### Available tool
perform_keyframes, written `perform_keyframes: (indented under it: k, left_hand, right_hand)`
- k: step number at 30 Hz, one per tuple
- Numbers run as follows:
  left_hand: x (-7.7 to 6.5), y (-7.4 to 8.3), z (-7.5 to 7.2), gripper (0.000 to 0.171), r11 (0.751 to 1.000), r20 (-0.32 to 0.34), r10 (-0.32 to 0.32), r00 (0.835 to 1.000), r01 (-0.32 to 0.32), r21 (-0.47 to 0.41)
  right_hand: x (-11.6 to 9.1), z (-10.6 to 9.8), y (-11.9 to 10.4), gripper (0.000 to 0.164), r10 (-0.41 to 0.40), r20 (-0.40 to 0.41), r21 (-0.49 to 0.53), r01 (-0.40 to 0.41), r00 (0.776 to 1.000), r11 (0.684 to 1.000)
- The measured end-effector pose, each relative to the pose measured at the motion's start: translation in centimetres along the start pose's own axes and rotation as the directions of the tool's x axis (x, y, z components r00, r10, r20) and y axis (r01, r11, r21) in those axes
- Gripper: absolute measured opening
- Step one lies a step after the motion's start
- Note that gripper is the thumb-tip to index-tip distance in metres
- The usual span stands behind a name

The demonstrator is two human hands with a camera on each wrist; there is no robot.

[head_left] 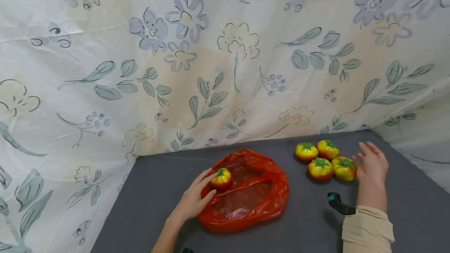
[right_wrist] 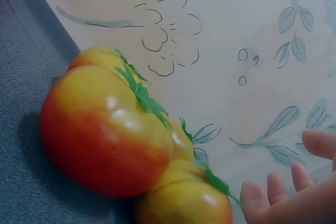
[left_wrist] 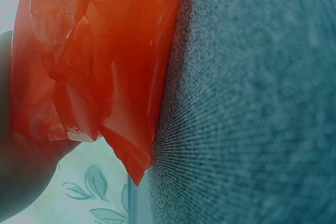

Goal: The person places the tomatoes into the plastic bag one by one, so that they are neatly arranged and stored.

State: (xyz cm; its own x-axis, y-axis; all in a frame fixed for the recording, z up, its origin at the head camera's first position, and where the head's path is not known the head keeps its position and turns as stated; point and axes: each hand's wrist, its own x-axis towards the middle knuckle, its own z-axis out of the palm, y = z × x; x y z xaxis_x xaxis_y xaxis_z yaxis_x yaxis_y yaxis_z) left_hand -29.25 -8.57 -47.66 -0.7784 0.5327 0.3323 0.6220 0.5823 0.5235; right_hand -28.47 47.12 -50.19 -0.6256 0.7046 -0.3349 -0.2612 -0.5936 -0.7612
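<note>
I view the left hand [head_left: 193, 199] at the left rim of the red plastic bag [head_left: 278, 190], fingers extended, thumb spread; crinkled translucent film veils its fingertips in the left-wrist view. Inside the bag's left edge sits a glossy tomato [head_left: 220, 180], calyx up; the bag's mouth faces upward. Right of the bag, four squat tomatoes [head_left: 320, 165] overlap; farther right, the right hand [head_left: 373, 165], cropped in its wrist view, has loosely bent, parted fingers.

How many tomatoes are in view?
5: one tomato by the left hand, at the left side of the bag; four tomatoes grouped beside the right hand. The bag may hide more.
</note>
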Motion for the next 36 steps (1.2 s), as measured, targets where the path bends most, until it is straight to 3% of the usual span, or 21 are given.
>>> perform_keyframes:
  k: [5,10,14,18,21,26,31,36]
  left_hand:
    - [-0.1,-0.1,0.1,0.051,1.000,-0.003,0.016,1.000,-0.016,-0.008]
    - [-0.4,-0.2,0.1,0.050,1.000,-0.008,0.017,1.000,-0.017,-0.012]
    - [-0.4,-0.1,0.1,0.050,1.000,-0.012,0.004,1.000,-0.005,-0.022]
    - [-0.4,0.1,0.0,0.050,0.999,-0.019,0.005,1.000,-0.005,-0.034]
    - [-0.2,0.1,-0.1,0.051,0.999,-0.025,0.014,1.000,-0.015,-0.032]
    - [0.1,0.2,-0.3,0.051,1.000,-0.025,0.020,0.999,-0.020,-0.024]
    - [0.0,0.4,-0.3,0.051,0.999,-0.017,0.019,1.000,-0.020,-0.035]
    - [0.0,0.5,-0.1,0.051,0.999,-0.010,0.019,1.000,-0.019,-0.040]
  right_hand:
    - [-0.8,0.1,0.3,0.070,-0.021,-0.021,0.011,0.021,1.000,1.000]
    - [-1.4,0.0,1.3,0.057,-0.068,-0.075,-0.045,0.065,0.995,0.997]
    - [-0.7,0.1,2.0,0.045,-0.176,-0.144,-0.071,0.168,0.974,0.983]
    - [-1.4,0.9,1.8,0.037,-0.237,-0.187,-0.071,0.227,0.953,0.971]
    - [-2.9,1.5,1.3,0.035,-0.205,-0.194,-0.105,0.188,0.959,0.977]
    - [-2.7,1.1,1.9,0.046,-0.119,-0.156,-0.234,0.080,0.981,0.969]
    - [-1.4,-0.3,3.1,0.072,-0.115,-0.120,-0.421,0.054,0.986,0.905]
    - [-1.7,-1.0,3.4,0.096,-0.126,-0.067,-0.587,0.063,0.990,0.807]
